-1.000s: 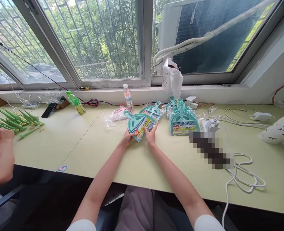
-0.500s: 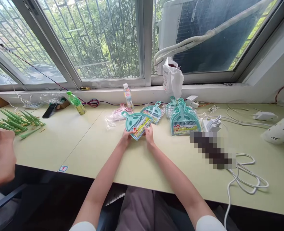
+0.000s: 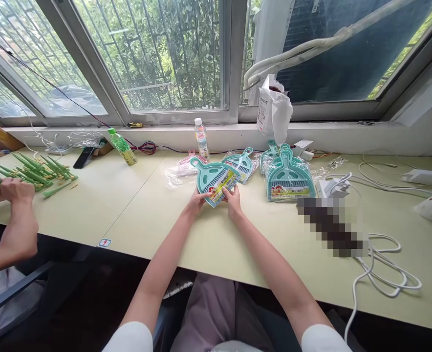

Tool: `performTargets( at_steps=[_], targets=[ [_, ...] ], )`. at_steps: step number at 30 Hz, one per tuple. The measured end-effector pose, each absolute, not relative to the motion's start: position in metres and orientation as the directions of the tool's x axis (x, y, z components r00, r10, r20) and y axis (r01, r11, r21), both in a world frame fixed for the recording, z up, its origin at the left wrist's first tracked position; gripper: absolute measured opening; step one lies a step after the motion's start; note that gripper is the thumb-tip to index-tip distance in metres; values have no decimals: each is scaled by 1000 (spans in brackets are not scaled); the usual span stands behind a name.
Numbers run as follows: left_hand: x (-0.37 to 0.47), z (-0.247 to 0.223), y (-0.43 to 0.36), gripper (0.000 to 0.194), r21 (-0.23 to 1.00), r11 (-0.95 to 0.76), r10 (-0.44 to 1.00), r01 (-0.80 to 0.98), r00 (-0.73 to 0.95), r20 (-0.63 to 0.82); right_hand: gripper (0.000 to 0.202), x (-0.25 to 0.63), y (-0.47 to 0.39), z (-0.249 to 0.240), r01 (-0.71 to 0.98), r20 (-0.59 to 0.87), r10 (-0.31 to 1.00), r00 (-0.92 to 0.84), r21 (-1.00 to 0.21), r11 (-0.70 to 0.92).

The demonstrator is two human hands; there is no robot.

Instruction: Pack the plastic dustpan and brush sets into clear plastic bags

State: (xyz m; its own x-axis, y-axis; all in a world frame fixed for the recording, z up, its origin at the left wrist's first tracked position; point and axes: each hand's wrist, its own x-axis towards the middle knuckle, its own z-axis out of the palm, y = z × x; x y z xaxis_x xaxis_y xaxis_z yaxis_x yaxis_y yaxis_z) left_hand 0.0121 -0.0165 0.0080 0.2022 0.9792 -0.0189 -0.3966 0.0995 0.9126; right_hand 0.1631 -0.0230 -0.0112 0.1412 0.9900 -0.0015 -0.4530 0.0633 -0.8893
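Note:
A teal dustpan and brush set (image 3: 216, 180) with a yellow printed label is held tilted above the table, its handle pointing up and to the left. My left hand (image 3: 197, 199) grips its lower left edge, thumb on the front. On its lower right side, my right hand (image 3: 232, 199) has closed, with the thumb over the label. Just behind it lies another teal dustpan set (image 3: 242, 164) in clear wrap. To the right rests a stack of wrapped teal dustpan sets (image 3: 289, 178). Behind on the left is a pink dustpan set (image 3: 191, 165) in crumpled plastic.
A clear bottle (image 3: 201, 139) and a green bottle (image 3: 122, 146) stand near the sill. White chargers and cables (image 3: 384, 288) spread over the right side. At far left a co-worker's hands (image 3: 16, 190) are beside green stalks (image 3: 36, 173). A phone (image 3: 84, 157) lies behind.
The view has shifted, so the scene sits slightly farther right and higher. Both my hands keep hold of the dustpan set, and its tilt looks about the same. The co-worker's hands have shifted slightly.

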Motion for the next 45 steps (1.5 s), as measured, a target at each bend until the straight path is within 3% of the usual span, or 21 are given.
performTargets(
  at_steps=[5,9,21,45],
  targets=[
    [12,6,-15,72,918,85,976,-388,217,2,49,164,-24,-7,-449,-10,994,108,-893,40],
    [11,6,-15,78,909,82,978,-408,207,5,47,165,-21,-12,-441,-15,995,94,-897,28],
    [7,6,-12,84,923,90,970,-374,243,4,45,165,-16,-20,-445,-28,992,124,-895,31],
    [7,0,-9,76,934,78,970,-350,242,10,44,164,-20,-13,-445,-38,994,104,-895,12]
  ],
)
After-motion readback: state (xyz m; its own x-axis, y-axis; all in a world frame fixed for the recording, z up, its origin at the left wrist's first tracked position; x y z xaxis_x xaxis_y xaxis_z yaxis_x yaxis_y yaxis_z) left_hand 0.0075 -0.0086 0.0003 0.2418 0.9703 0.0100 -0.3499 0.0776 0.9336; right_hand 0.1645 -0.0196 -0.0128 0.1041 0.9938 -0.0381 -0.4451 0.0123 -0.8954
